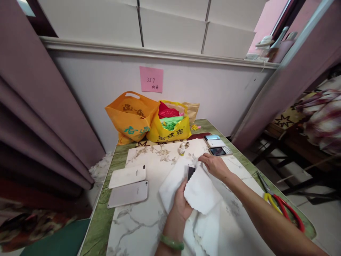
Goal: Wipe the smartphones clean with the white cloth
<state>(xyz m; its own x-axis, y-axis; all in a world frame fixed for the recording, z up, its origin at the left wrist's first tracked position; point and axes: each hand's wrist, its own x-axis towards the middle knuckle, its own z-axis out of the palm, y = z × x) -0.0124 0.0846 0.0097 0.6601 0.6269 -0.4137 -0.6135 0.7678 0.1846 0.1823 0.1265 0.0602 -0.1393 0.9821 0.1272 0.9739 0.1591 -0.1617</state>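
Note:
In my left hand [183,204] rests a smartphone [190,170], its dark screen and white edge showing near the top. A white cloth [201,193] drapes over most of the phone and hangs down past my wrist. My right hand [213,164] pinches the cloth's upper corner, just right of the phone's top end. More of the same cloth spreads beneath my left hand on the floral table cover [138,222]. Just beyond the phone stands a small white bottle [182,149].
Two phones, a white one [128,176] and a silver one [128,194], lie at left. Several more phones [216,143] sit at the back right. Red and yellow scissors [282,206] lie on the right edge. An orange bag [133,121] and a yellow bag [170,133] stand against the wall.

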